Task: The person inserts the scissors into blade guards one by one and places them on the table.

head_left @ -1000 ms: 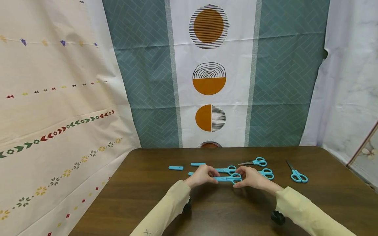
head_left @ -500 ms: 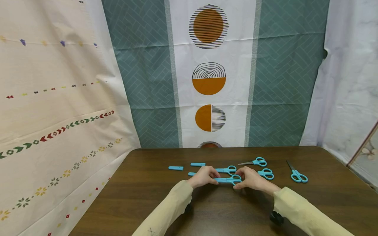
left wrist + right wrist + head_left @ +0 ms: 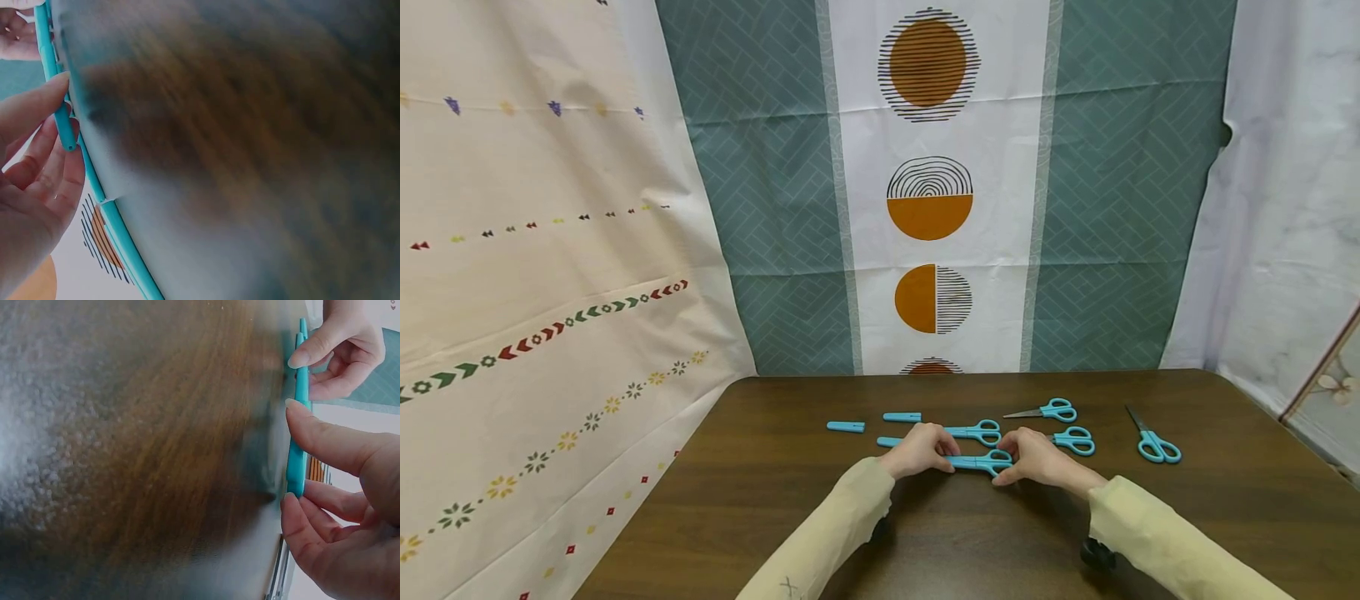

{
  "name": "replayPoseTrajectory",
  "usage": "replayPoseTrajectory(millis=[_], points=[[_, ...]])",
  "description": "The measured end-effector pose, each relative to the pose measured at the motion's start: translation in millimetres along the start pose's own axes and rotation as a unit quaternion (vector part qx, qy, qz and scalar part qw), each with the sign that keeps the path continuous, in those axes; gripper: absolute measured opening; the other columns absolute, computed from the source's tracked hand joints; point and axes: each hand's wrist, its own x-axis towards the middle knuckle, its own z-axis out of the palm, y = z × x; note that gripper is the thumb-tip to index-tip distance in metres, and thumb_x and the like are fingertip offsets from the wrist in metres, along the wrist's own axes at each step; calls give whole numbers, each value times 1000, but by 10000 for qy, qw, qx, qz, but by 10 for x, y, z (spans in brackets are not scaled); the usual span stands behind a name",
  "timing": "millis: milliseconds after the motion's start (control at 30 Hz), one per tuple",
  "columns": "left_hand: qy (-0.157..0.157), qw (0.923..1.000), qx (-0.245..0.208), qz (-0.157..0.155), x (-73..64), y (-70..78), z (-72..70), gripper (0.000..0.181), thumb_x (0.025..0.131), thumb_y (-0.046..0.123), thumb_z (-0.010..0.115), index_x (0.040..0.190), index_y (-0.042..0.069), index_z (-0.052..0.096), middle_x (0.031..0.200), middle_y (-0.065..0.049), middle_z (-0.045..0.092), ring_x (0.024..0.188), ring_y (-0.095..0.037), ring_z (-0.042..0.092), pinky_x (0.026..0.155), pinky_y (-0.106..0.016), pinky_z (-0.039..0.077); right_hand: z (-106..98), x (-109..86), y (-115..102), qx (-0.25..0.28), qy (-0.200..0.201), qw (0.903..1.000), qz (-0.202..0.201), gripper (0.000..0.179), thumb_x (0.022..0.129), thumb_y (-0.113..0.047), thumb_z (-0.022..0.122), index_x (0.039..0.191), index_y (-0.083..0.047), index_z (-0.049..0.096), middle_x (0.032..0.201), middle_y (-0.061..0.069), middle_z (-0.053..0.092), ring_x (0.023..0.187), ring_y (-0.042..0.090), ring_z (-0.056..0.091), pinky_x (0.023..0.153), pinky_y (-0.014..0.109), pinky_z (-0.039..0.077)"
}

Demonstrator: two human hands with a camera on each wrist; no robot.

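Note:
A light-blue pair of scissors (image 3: 981,463) with a matching cap over its blades lies level between both hands, close over the table. My left hand (image 3: 922,450) pinches the capped end, thumb on the near side and fingers behind, as the left wrist view shows at the cap (image 3: 65,130). My right hand (image 3: 1036,458) grips the handle loops (image 3: 296,462) at the other end between thumb and fingertips. Just behind lies another capped pair of scissors (image 3: 976,432), its left part hidden by my left hand. A loose blue cap (image 3: 888,442) shows beside that hand.
Two more loose caps, a left one (image 3: 846,427) and a right one (image 3: 902,417), lie at the back of the brown table (image 3: 737,517). Uncapped scissors lie to the right: a back pair (image 3: 1058,411), a pair behind my right hand (image 3: 1078,441), and a far-right pair (image 3: 1159,450).
Both hands have brought the capped scissors slightly nearer to me, away from the pair behind. The other scissors and the loose caps lie as before.

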Motion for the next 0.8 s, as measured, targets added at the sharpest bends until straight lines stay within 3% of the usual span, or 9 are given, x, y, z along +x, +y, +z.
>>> replayPoseTrajectory(millis=[800], points=[[-65,10000,-21,-57,15,-36,4,17,73,5,75,89,6,70,78,7,61,68,-3,53,62,-16,44,48,25,47,-92,38,9999,-110,50,59,-21,86,93,8,63,75,4,53,64,14,48,60,31,44]])
